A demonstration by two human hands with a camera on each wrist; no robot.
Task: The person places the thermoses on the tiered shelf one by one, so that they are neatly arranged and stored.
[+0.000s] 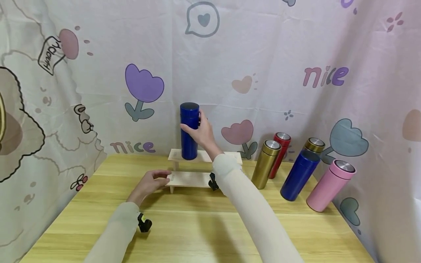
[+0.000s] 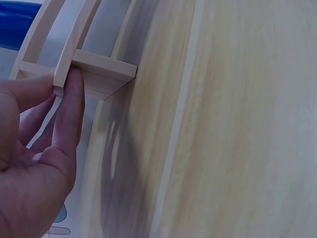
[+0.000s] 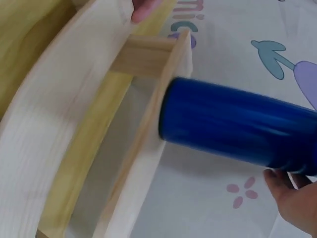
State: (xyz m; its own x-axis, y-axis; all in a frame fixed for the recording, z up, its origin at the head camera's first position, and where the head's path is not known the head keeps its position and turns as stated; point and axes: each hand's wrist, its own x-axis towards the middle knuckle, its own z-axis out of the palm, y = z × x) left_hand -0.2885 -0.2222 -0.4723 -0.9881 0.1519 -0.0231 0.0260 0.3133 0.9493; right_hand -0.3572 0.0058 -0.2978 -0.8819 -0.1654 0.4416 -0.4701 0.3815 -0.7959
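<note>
My right hand (image 1: 204, 132) grips a blue thermos (image 1: 189, 137) around its upper body, thumb across the front. The thermos stands upright, its base at the left part of the upper step of a small two-step wooden rack (image 1: 189, 179). In the right wrist view, the base of the blue thermos (image 3: 218, 121) meets the upper board (image 3: 143, 144). My left hand (image 1: 149, 186) holds the left end of the lower step. In the left wrist view, thumb and fingers of the left hand (image 2: 44, 144) pinch that board's end (image 2: 72, 54) from above and below.
Right of the rack stand a gold thermos (image 1: 265, 164), a red thermos (image 1: 280, 153) behind it, another blue thermos (image 1: 299, 177) partly covering a second gold one (image 1: 314, 144), and a pink thermos (image 1: 330, 186). A printed curtain (image 1: 204, 54) hangs behind the wooden table (image 1: 190, 226).
</note>
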